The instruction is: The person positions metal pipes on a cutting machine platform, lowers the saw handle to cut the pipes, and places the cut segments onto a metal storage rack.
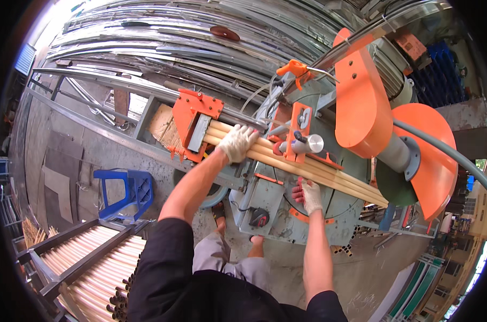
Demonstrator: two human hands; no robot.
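A row of several tan tubes (318,173) lies slantwise across the saw's grey table (265,214). My gloved left hand (237,144) is on top of them near their left end, fingers over the tubes, beside an orange stop (192,126) with a grey block. Just below their near side is my gloved right hand (309,196), with bent, parted reddish fingers and nothing visible in it. Between my hands, an orange clamp (300,134) with a silver knob stands over the tubes. Their right end reaches the dark round blade (394,182) under the orange guard (423,155).
At the lower left, a dark metal rack (88,252) holds many more tan tubes. A blue plastic stool (125,193) stands nearby. Long metal profiles (190,37) are piled beyond the saw. A tape measure (259,217) sits at the table's near edge. A grey hose (447,153) crosses the guard.
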